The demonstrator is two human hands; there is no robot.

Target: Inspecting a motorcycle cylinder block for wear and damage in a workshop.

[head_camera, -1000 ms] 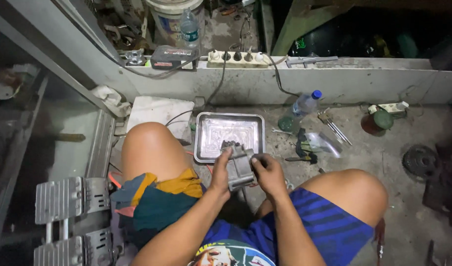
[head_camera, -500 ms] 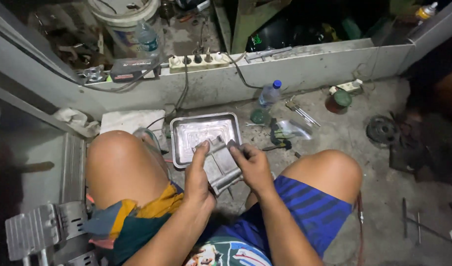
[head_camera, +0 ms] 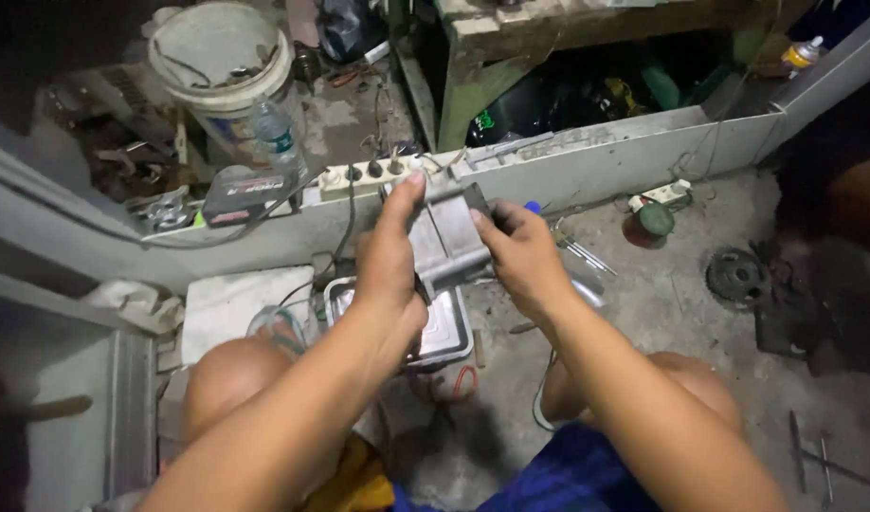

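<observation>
Gripping a grey metal part (head_camera: pixel 449 237), the left hand (head_camera: pixel 389 270) and right hand (head_camera: pixel 520 256) hold it above the steel tray (head_camera: pixel 449 337).

A metal part (head_camera: pixel 446 239) is held up between two hands, the left hand (head_camera: pixel 389 261) on its left side and the right hand (head_camera: pixel 522 254) on its right. Below and nearer lies a metal tray (head_camera: pixel 444 334) on the floor between the knees. Farther off, a power strip (head_camera: pixel 367 176) sits on a ledge, with a bucket (head_camera: pixel 225 68) and a bottle (head_camera: pixel 274 133) behind it to the left.
</observation>
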